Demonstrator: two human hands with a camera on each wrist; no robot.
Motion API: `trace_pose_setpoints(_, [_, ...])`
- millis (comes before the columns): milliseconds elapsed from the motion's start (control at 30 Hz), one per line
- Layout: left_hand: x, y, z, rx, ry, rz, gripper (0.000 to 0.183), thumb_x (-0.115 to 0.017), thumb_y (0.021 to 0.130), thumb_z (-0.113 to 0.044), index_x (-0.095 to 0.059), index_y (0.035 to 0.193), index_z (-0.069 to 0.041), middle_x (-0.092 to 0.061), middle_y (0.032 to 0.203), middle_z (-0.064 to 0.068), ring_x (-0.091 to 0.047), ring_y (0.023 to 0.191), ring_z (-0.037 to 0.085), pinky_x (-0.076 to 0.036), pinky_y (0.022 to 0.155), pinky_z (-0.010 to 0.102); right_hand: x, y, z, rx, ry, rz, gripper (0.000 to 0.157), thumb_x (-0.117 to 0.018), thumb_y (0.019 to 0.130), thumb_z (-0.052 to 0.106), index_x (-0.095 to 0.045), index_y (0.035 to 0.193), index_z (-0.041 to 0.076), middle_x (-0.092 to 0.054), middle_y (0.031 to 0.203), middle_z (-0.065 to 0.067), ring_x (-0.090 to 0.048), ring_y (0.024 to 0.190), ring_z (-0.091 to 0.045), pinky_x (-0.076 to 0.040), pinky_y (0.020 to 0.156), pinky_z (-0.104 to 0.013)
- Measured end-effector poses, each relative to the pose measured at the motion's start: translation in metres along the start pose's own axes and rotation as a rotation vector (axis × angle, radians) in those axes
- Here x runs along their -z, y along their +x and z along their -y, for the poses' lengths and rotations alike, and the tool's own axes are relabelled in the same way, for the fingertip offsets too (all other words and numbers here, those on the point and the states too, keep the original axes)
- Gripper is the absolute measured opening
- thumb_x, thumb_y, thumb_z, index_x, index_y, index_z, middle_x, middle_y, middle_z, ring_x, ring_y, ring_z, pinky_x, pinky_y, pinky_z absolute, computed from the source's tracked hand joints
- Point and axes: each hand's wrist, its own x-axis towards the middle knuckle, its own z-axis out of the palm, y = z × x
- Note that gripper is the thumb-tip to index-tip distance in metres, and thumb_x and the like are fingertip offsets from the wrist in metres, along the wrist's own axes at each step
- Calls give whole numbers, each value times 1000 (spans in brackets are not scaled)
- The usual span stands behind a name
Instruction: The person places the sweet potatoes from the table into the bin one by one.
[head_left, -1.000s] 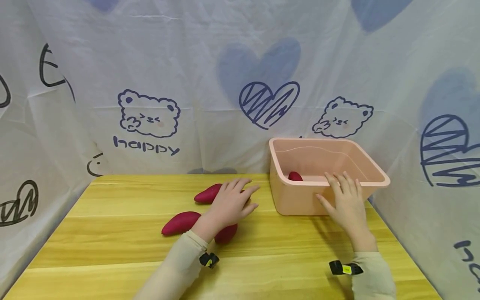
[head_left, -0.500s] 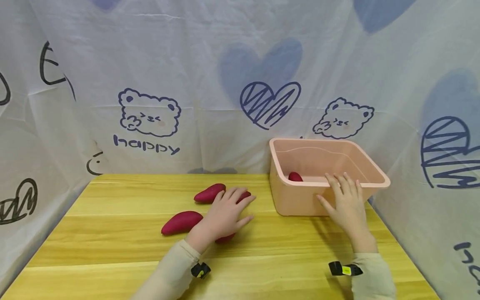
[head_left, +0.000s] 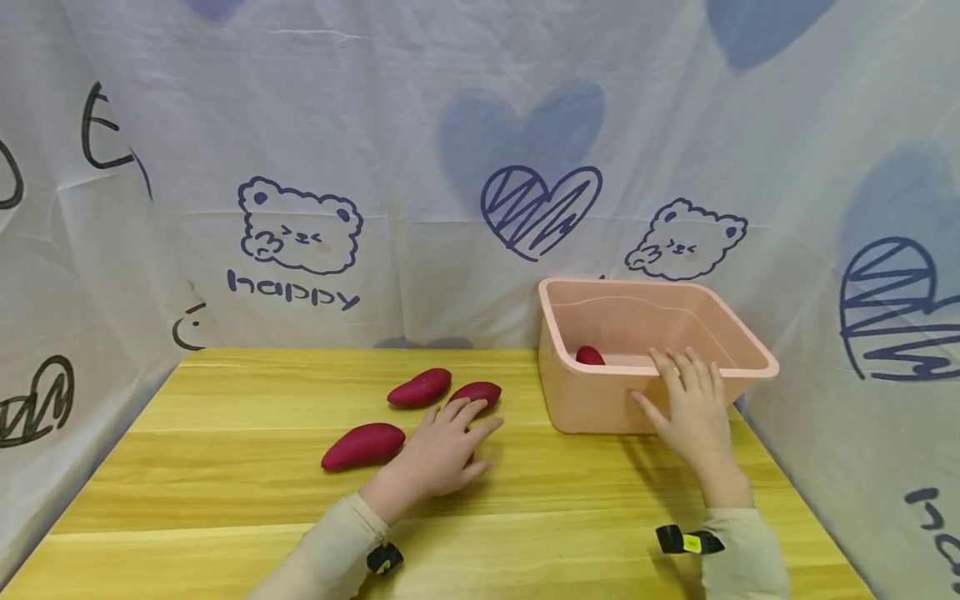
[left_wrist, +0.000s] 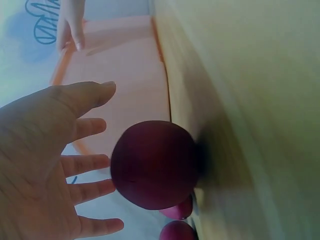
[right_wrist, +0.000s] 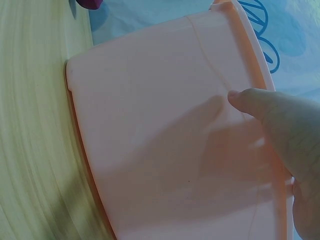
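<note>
Head | pink bin on yellow wood-grain tabletop | printed cloth behind

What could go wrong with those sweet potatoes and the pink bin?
The sweet potato under the left hand looks round and might roll if bumped. Another sweet potato lies close ahead and could get nudged. The pink bin might tip if the right hand pulls hard on its rim.

Red tuber partly hidden inside pink bin, sleeves cut off at bottom edge
</note>
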Motion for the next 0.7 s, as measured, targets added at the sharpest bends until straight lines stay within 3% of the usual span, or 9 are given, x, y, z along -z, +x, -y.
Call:
trace_pose_setpoints(367, [-10,-6,-2,30,-24,109,57,-62,92,-45,-48,143,-24,-43,149,12,-42,135,34,-41,101,63,0,-1,0,17,12,-30,72,-77,79,31,-47,141,10,-50,135,-24,-35,135,-47,-17,115,-65])
trace_pose_setpoints(700, [-12,-8,-4,43,-54,161,57,-63,92,-42,-47,144,-24,-40,151,13,-39,138,37,-41,101,64,-2,-1,-1,12,13,-24,72,-76,80,32,-46,142,11,-49,137,-24,-34,136,-46,-16,115,-64])
